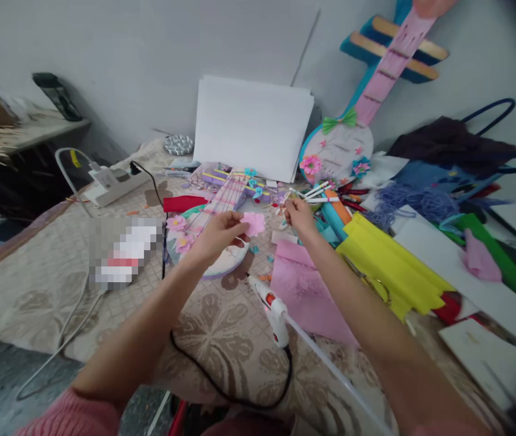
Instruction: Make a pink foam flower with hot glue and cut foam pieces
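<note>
My left hand (pixel 226 233) pinches a pink paper flower (pixel 254 224) by its left edge, above a small paper-and-foam lute (pixel 219 261) decorated with pink flowers and strings. My right hand (pixel 300 217) is closed at the fingertips beside a bunch of white sticks (pixel 320 192). Whatever lies between those fingertips is too small to make out. Between my forearms rests a white glue gun (pixel 271 304), a long clear glue stick protruding from its rear. Partly under my right forearm is a pink crepe paper sheet (pixel 301 290).
A larger blue and pink lute (pixel 337 148) leans on the wall beside white boards (pixel 253 124). Yellow paper (pixel 387 260) and blue yarn (pixel 416 200) crowd the right. A power strip (pixel 115 188) sits left; the glue gun's black cord (pixel 221 387) loops near the front edge.
</note>
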`<action>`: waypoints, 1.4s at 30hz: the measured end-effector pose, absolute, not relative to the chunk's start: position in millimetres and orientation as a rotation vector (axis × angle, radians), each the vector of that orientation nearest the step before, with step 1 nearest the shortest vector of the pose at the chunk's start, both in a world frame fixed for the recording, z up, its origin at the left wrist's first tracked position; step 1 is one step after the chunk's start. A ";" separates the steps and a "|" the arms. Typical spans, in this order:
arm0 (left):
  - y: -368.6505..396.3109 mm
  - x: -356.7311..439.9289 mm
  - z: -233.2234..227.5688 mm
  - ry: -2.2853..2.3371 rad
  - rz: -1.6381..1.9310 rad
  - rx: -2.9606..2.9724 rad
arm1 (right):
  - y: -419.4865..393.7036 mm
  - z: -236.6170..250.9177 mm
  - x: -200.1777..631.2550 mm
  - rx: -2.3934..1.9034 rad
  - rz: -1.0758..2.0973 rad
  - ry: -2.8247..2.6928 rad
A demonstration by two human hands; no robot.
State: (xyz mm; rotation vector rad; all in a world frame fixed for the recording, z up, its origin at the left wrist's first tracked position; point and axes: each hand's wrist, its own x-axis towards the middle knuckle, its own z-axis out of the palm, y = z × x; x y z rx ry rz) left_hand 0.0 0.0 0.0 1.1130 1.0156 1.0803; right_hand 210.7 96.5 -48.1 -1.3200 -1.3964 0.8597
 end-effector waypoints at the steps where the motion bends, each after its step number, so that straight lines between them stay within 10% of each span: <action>1: 0.9 -3.7 2.5 1.007 1.097 1.107 | 99.7 -49.9 210.8 -1.330 0.845 -1.425; 12: -0.1 -24.5 21.6 0.870 1.298 0.984 | 96.5 -46.0 218.1 -1.444 0.631 -1.837; 19: -4.8 7.7 -5.3 0.941 1.031 1.074 | 74.3 -25.4 225.7 -1.301 -0.133 -2.341; 42: -8.4 27.0 -28.7 0.990 0.916 1.075 | 38.3 -41.7 228.9 -1.140 0.228 -2.180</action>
